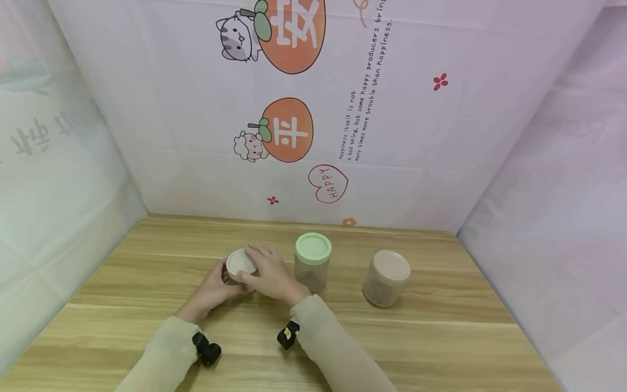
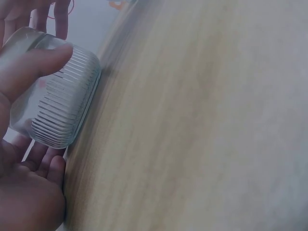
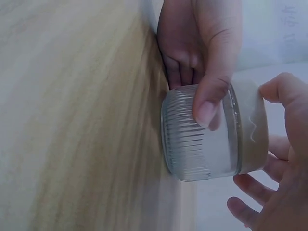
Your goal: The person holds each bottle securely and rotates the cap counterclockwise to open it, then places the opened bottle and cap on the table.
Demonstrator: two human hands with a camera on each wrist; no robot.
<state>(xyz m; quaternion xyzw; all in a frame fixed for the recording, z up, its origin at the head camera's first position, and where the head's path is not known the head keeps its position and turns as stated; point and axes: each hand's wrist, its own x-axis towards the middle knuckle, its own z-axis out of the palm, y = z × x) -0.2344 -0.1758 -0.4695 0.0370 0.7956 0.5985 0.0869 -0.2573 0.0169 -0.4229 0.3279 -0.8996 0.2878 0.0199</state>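
Left of the table's middle, a small ribbed clear glass jar (image 3: 187,149) with an off-white lid (image 1: 239,263) stands on the wood. My left hand (image 1: 214,288) grips the jar's side, its thumb (image 2: 43,62) across the ribbed glass. From the right, my right hand (image 1: 275,275) holds the lid by its rim. Fingers and thumb of the right hand (image 3: 293,159) are bent around the lid's edge in the right wrist view. The lid sits on the jar's mouth.
A taller clear jar with a green lid (image 1: 313,248) stands just right of my right hand. Farther right is a clear jar with a pale pink-beige lid (image 1: 392,265). Printed white cloth (image 1: 392,190) closes off the back and sides of the wooden table (image 1: 441,348).
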